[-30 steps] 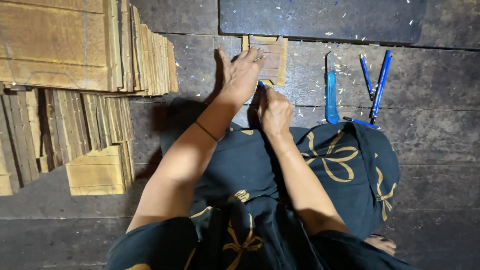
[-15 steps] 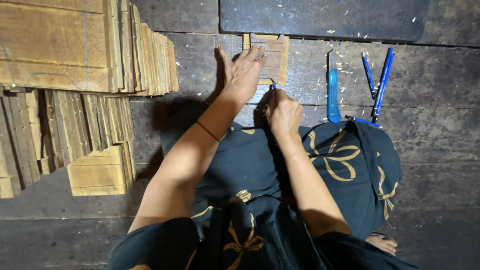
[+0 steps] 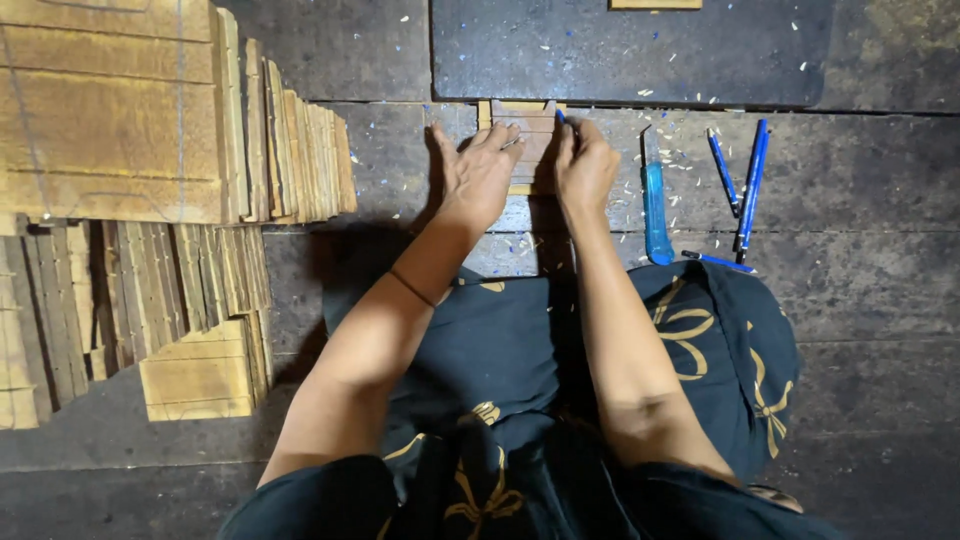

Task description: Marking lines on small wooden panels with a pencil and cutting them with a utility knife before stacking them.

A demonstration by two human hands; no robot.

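Pinning the small wooden panel (image 3: 524, 140) flat under your left hand (image 3: 480, 175) keeps it steady while your right hand (image 3: 585, 165), clenched around a blue pen (image 3: 560, 116), marks just beside those fingers.

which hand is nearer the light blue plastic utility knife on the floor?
Right. The right hand sits just left of the light blue plastic utility knife, not touching it; the left hand is farther left, flat on the small wooden piece.

Tan wooden piece (image 3: 527, 130); translucent blue cutter (image 3: 656, 205); blue pens (image 3: 750, 185); dark cloth, gold loops (image 3: 720, 330).
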